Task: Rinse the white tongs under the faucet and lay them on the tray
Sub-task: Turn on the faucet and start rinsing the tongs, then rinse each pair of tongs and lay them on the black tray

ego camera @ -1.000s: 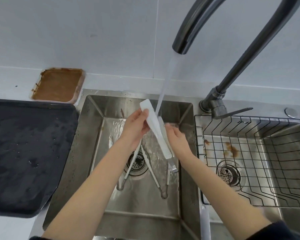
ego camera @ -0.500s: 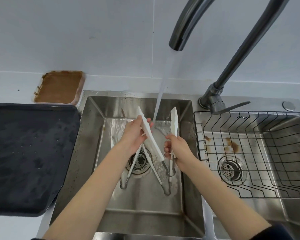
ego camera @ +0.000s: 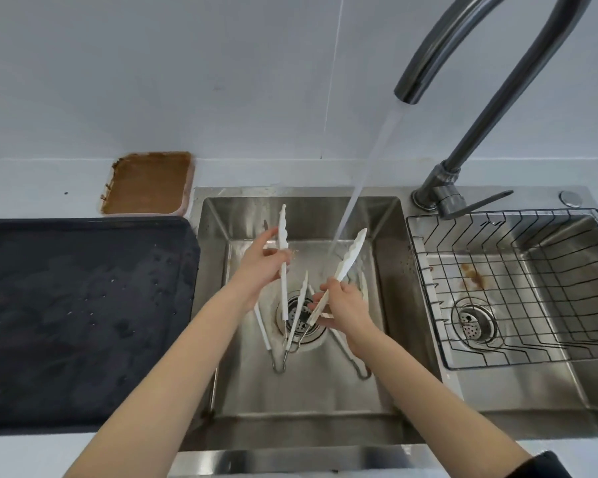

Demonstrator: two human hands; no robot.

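You held the tongs [ego camera: 283, 243] spread wide over the sink [ego camera: 387, 305], your left hand [ego camera: 259, 270] pinching one arm, your right hand [ego camera: 346, 301] gripping the other. The stream from the faucet [ego camera: 415, 81] fell between the arms, barely wetting either. You would have done well to swing each toothed tip into the water in turn before moving to the tray [ego camera: 83, 322].

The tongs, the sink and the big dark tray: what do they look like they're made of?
Tongs: matte white scalloped arms, probably plastic or silicone, joined by a thin shiny wire loop, likely metal. Sink: brushed grey with streaky reflections, apparently stainless steel. Tray: matte black with water beading on it; coated metal or plastic, can't tell.
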